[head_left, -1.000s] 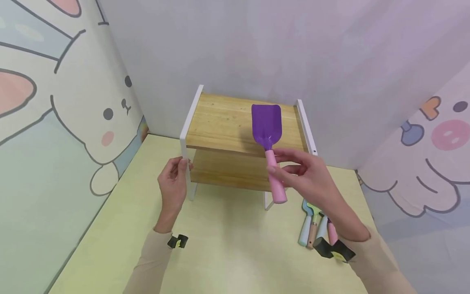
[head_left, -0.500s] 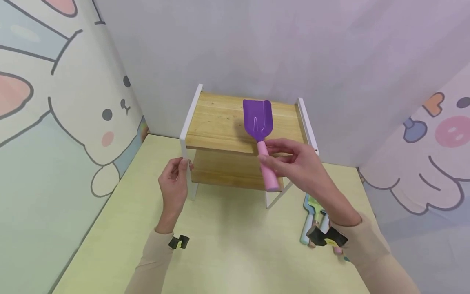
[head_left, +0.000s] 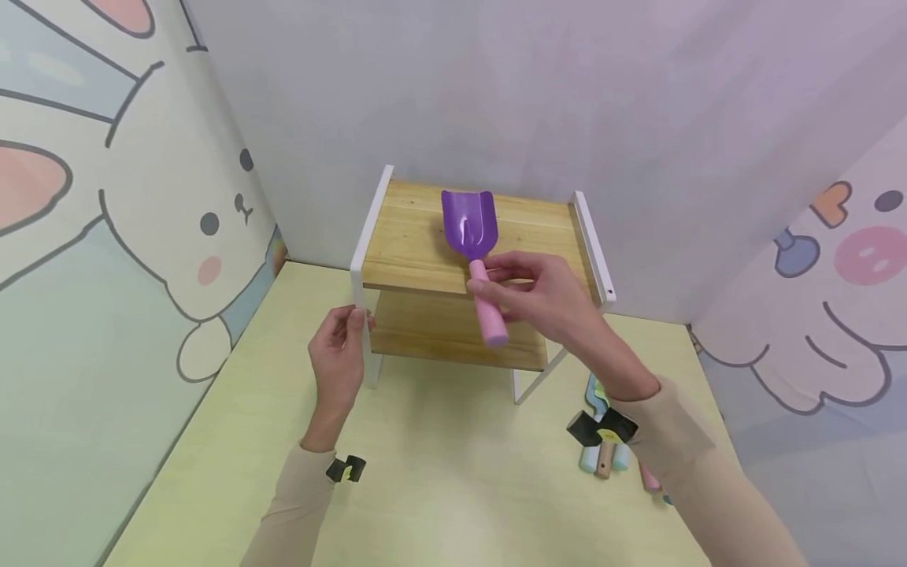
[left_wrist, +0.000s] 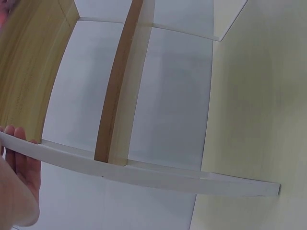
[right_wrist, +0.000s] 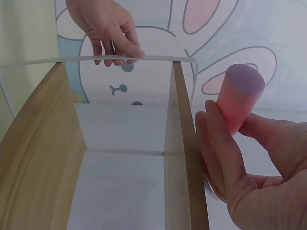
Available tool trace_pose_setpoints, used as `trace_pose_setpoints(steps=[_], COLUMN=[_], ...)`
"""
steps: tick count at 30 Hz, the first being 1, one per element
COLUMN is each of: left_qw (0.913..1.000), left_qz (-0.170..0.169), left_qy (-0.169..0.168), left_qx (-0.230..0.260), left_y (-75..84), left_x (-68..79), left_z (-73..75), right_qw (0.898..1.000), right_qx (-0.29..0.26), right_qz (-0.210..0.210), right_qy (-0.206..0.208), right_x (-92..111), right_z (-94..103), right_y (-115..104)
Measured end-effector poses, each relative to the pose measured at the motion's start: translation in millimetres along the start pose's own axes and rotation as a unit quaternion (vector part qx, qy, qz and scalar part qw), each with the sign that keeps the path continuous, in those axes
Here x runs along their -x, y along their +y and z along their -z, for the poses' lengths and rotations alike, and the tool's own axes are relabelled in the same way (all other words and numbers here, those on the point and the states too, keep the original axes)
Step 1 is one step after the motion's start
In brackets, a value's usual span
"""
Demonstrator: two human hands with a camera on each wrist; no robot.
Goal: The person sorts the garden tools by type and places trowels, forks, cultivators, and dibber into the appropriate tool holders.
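Note:
My right hand [head_left: 549, 295] pinches the pink handle of a toy shovel [head_left: 471, 224] with a purple scoop, holding it over the top board of a small two-tier shelf [head_left: 411, 236]. In the right wrist view the handle's round end [right_wrist: 244, 79] sticks up between thumb and fingers. My left hand [head_left: 338, 339] grips the white front leg [head_left: 358, 293] at the shelf's left side. The left wrist view shows the fingers [left_wrist: 21, 163] curled round that white frame. Whether the scoop touches the board cannot be told.
Several toy tools with blue, brown and pink handles [head_left: 604, 461] lie on the pale yellow table [head_left: 439, 488] to the right, partly hidden by my right forearm. A grey-white curtain [head_left: 482, 94] hangs behind the shelf. Cartoon-printed walls [head_left: 177, 197] stand at both sides.
My right hand has carried the shovel leftward and slightly away from me, from the right part of the top board toward its middle. My left hand keeps its grip on the leg.

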State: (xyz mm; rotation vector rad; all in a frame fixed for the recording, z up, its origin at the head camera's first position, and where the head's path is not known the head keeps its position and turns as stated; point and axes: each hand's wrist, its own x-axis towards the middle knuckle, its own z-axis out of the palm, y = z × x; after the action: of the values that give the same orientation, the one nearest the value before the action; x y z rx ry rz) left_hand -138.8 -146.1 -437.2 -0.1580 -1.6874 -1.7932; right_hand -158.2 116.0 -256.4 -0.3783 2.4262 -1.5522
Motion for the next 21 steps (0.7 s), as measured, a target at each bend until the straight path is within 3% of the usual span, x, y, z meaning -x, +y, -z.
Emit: trace_pose_setpoints(steps=[13,21], left_qw=[1.0,1.0], left_qz=[-0.001,-0.001], left_qy=[0.005,0.004], left_qx=[-0.004,-0.004], left_y=[1.2,1.9], left_x=[-0.4,0.6], left_z=[-1.1,-1.6], right_qw=[1.0,0.999], right_qx=[-0.007,-0.018], right_qz=[-0.008,-0.033], right_qy=[-0.017,-0.021], right_x=[-20,-33], right_z=[-7.1,-12.2], right_y=[-14,-24])
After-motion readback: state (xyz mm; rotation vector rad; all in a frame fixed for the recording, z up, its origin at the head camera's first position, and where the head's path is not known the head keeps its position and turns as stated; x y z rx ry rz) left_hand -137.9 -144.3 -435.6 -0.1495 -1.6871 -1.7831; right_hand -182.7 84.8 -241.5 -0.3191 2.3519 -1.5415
